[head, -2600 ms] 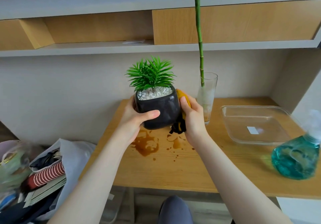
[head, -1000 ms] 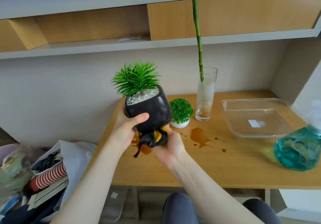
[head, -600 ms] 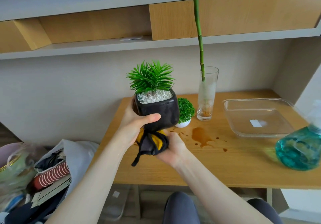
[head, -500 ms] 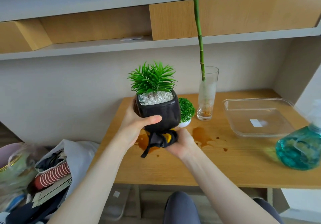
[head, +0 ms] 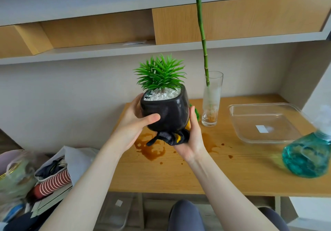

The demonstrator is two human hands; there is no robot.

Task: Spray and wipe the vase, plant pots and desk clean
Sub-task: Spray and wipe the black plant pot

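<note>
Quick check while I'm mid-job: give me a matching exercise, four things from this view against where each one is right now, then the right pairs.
1. black pot
2. cloth
3. glass vase
4. spray bottle

A. desk, near right
B. held in the air by the left hand
C. back of the desk, bamboo stalk in it
D. bunched in the right hand under the pot

Pairs: 1-B, 2-D, 3-C, 4-A

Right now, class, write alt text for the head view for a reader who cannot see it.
Two hands hold a black pot above a stained desk: the left hand grips its side, the right hand presses a cloth underneath. A vase, tray and spray bottle stand right.
</note>
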